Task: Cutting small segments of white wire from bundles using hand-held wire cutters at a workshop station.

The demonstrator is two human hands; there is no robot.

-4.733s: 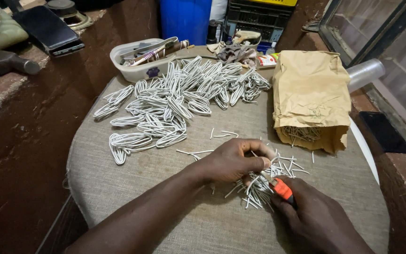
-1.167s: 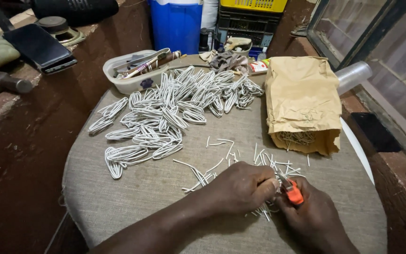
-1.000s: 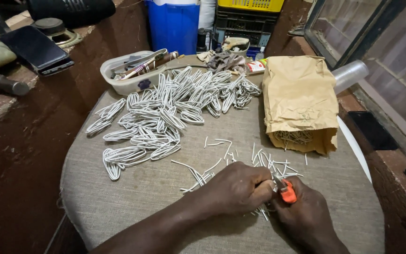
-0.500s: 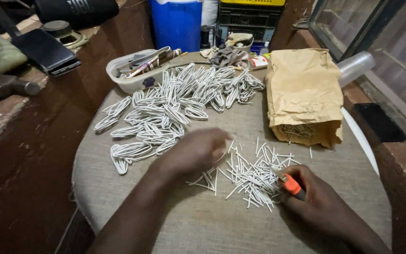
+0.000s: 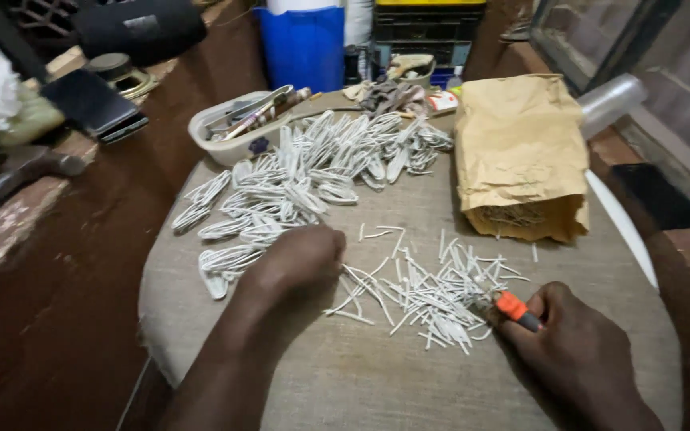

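**Two hands among white wire pieces on a cloth-covered bench**

The left hand (image 5: 297,259) lies knuckles-up at the near edge of the looped white wire bundles (image 5: 297,179); its fingers curl under, so I cannot tell whether it pinches anything. The right hand (image 5: 580,351) is closed around an orange-handled tool (image 5: 514,309), whose tip points into the loose heap of short white wire pieces (image 5: 421,291) between the hands. A creased brown paper bag (image 5: 519,152) lies flat at the right of the bench (image 5: 377,383), its open mouth facing the heap. Behind the bundles sits a pale plastic tub (image 5: 237,132) of tools, beside a blue container (image 5: 303,44).
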